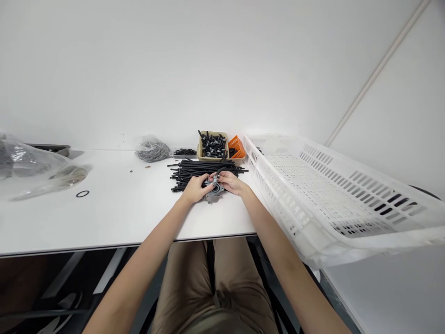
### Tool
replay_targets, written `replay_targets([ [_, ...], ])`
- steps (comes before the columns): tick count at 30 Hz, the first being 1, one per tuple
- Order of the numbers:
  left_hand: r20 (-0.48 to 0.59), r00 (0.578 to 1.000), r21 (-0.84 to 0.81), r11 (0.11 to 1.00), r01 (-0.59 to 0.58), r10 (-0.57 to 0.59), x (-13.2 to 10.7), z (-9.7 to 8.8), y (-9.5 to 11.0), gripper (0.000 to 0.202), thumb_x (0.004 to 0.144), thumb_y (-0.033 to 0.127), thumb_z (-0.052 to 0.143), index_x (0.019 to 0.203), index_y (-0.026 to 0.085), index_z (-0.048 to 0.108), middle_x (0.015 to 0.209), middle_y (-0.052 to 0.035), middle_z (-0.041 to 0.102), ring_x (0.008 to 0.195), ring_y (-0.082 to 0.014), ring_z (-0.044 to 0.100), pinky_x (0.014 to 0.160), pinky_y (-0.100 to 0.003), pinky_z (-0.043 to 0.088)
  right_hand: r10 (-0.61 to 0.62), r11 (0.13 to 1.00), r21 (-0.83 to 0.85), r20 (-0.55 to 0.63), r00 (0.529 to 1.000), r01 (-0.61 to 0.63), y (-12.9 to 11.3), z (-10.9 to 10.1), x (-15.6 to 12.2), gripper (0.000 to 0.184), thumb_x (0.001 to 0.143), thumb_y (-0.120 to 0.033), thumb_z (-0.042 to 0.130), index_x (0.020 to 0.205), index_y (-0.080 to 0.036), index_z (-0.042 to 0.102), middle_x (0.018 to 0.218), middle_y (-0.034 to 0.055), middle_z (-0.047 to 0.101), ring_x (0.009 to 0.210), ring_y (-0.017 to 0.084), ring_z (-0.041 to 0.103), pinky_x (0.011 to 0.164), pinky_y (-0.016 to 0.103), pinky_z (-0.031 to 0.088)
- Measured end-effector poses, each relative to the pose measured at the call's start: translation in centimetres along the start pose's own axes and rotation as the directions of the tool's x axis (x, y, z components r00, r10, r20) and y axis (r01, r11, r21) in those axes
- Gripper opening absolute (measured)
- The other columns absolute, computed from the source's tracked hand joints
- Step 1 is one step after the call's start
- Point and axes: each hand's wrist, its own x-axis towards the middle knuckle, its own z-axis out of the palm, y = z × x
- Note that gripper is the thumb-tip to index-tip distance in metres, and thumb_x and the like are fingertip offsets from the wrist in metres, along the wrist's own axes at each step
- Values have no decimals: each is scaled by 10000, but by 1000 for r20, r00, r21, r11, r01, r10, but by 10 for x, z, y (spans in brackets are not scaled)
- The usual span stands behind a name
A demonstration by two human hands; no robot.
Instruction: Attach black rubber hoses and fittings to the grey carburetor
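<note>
Grey metal part: on the tabletop, clamped between my left grip and right grip. Behind: black tube pile, beige bin, orange basket. Right: white crate.

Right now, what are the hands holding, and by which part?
Both hands, left hand and right hand, hold a grey metal part by its opposite sides, over the table.

Grey metal part, held low over table edge, short black tube curving from its top
</note>
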Motion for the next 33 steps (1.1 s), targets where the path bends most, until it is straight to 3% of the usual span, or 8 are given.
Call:
replay_targets([
  [7, 5, 1000, 8, 1000, 12, -13, 0, -1, 1, 354, 830, 507, 471, 906, 196, 623, 725, -9, 667, 637, -183, 580, 647, -281, 404, -2, 1000, -30, -49, 999, 0, 1, 2, 2, 323, 626, -326, 837, 845, -177, 653, 852, 33, 706, 853, 165, 651, 804, 278, 499],
  [15, 1, 1000, 4, 1000, -9, 9, 0, 1, 0, 323, 833, 484, 484, 917, 200, 614, 792, -9, 694, 663, -180, 600, 683, -281, 416, 29, 1000, 4, -86, 996, -29, 3, 0, 2, 289, 695, -339, 787, 810, -196, 564, 833, 23, 679, 852, 173, 638, 768, 290, 499],
  [25, -16, 1000, -1, 1000, -7, 7, 0, 0, 1, 337, 836, 489, 489, 922, 197, 633, 713, 3, 671, 598, -173, 577, 620, -272, 389, 22, 1000, -6, -29, 999, -22, 0, -1, 0, 282, 678, -295, 792, 802, -200, 557, 868, 28, 692, 853, 179, 640, 766, 301, 505],
  [33, -12, 1000, -5, 1000, 5, -5, 0, 2, -3, 339, 831, 494, 504, 908, 193, 639, 715, -10, 674, 626, -183, 589, 623, -276, 385, 9, 1000, 10, -31, 999, -9, -3, 2, -2, 340, 648, -270, 817, 908, -198, 610, 904, 23, 707, 872, 154, 646, 776, 256, 494],
])
